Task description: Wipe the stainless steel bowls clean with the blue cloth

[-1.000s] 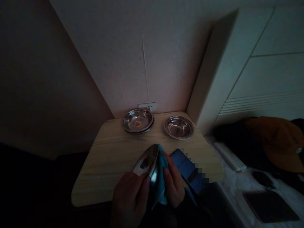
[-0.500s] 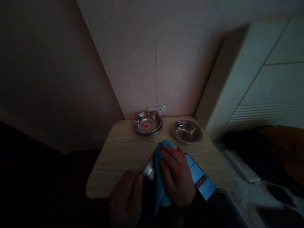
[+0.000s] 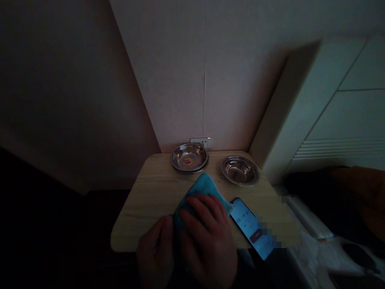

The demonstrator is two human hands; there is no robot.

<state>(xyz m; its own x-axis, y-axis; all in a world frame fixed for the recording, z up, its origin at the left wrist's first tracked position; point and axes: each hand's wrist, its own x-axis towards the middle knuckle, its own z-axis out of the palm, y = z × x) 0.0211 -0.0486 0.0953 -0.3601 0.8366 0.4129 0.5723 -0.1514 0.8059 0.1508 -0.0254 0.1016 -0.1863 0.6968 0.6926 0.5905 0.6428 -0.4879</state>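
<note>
My left hand (image 3: 157, 247) is closed, thumb laid along the fingers, at the near edge of the table. Moments ago it gripped the rim of a shiny steel dish; now the dish is hidden behind my hands and the cloth. With its fingers bent over a blue cloth (image 3: 203, 185), my right hand (image 3: 209, 237) presses the cloth against the side facing me. One corner of the cloth sticks out to the right, close to a phone (image 3: 246, 224) with a lit timer screen.
Stacked steel dishes (image 3: 188, 158), the top one with a round sticker, stand at the back of the wooden table (image 3: 141, 204). Another steel dish (image 3: 240, 171) sits at the back right. A wall socket (image 3: 201, 141) is behind. Bedding (image 3: 319, 257) lies to the right.
My right hand and the cloth have shifted left and down, nearer my left hand. The cloth is spread wider and covers the dish edge that showed before. More of the phone shows.
</note>
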